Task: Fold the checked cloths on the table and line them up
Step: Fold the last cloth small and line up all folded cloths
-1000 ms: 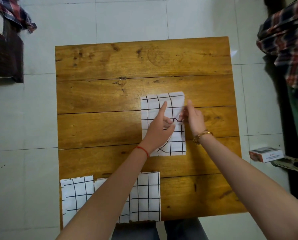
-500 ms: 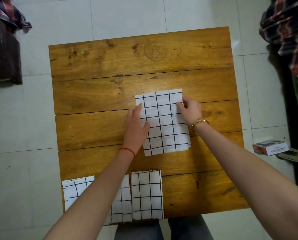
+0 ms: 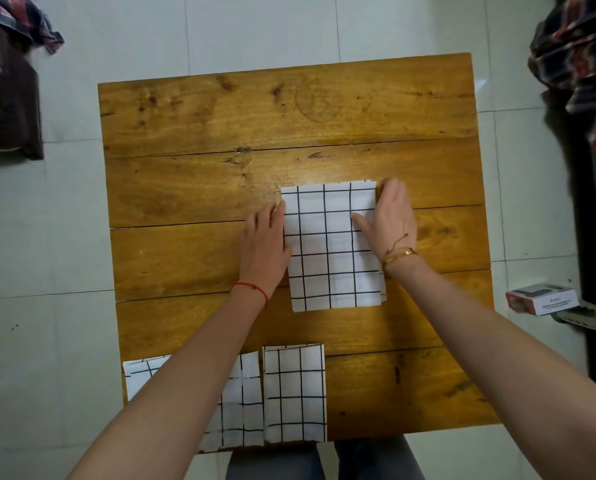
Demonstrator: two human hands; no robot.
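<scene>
A folded white cloth with black checks [image 3: 331, 247] lies flat in the middle of the wooden table [image 3: 220, 133]. My left hand [image 3: 263, 245] rests flat against the cloth's left edge, fingers straight. My right hand [image 3: 391, 216] lies on its right edge, thumb on top of the cloth and fingers at the far right corner. Along the near edge three folded checked cloths lie side by side: one at the left corner [image 3: 142, 374], a middle one [image 3: 242, 407] partly hidden by my left forearm, and a right one [image 3: 294, 393].
The table stands on a pale tiled floor. A small orange and grey box [image 3: 540, 299] lies on the floor to the right. Plaid fabric [image 3: 580, 64] hangs at the far right, and more plaid fabric over dark furniture [image 3: 9, 98] is at the far left.
The cloth's right part has been folded over flat. My hands moved from pinching at its centre out to its left and right edges.
</scene>
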